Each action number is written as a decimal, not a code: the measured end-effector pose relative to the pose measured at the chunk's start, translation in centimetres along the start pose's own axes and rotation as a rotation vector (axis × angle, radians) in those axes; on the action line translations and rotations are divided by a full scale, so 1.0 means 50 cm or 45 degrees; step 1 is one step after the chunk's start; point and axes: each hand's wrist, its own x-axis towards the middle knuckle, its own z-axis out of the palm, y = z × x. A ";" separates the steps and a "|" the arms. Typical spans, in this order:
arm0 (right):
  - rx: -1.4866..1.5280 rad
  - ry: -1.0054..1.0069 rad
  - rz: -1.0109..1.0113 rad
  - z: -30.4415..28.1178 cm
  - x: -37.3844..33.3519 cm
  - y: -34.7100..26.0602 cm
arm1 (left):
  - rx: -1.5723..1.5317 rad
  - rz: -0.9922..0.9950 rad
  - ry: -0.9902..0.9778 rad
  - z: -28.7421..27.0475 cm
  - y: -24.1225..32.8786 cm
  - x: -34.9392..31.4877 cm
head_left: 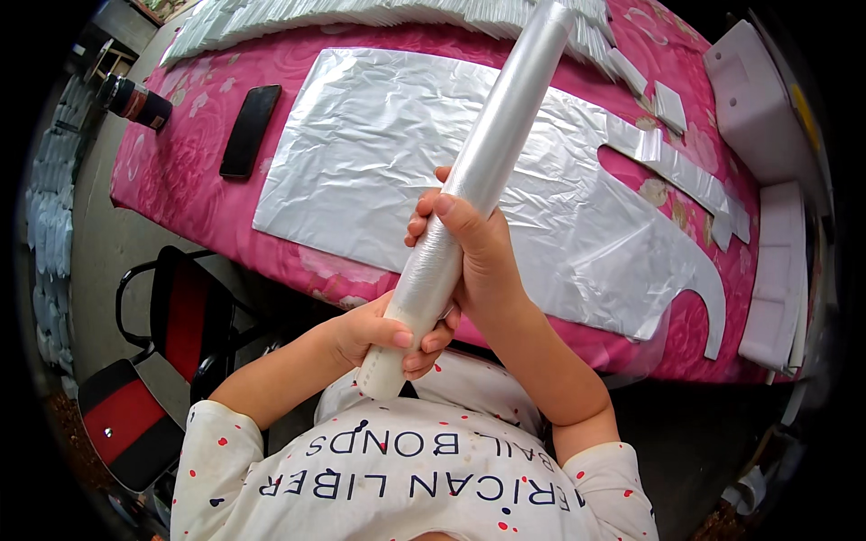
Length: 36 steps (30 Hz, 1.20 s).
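We held the plastic roll [505, 117] in both hands, our left hand [370, 332] wrapped around its lower end, our right hand [478, 239] grasping it higher up; it slanted above the flat plastic bag [361, 153] on the pink tablecloth [203, 194]; a firm, even grip without squeezing seemed best for keeping it smooth; we could not tell what the white box [749, 81] or dark jar [135, 101] contained.

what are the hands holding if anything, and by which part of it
A long silvery roll: left hand near its lower end, right hand just below its middle.
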 end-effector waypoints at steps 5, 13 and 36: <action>-0.047 0.123 -0.021 -0.015 -0.008 0.003 | 0.445 -0.064 0.154 -0.013 0.016 0.003; -0.411 0.168 -0.108 -0.070 0.003 0.072 | 1.054 0.317 0.736 -0.031 -0.014 0.025; -1.258 0.022 0.252 -0.239 0.157 -0.197 | 0.623 -0.281 0.609 -0.079 -0.038 -0.102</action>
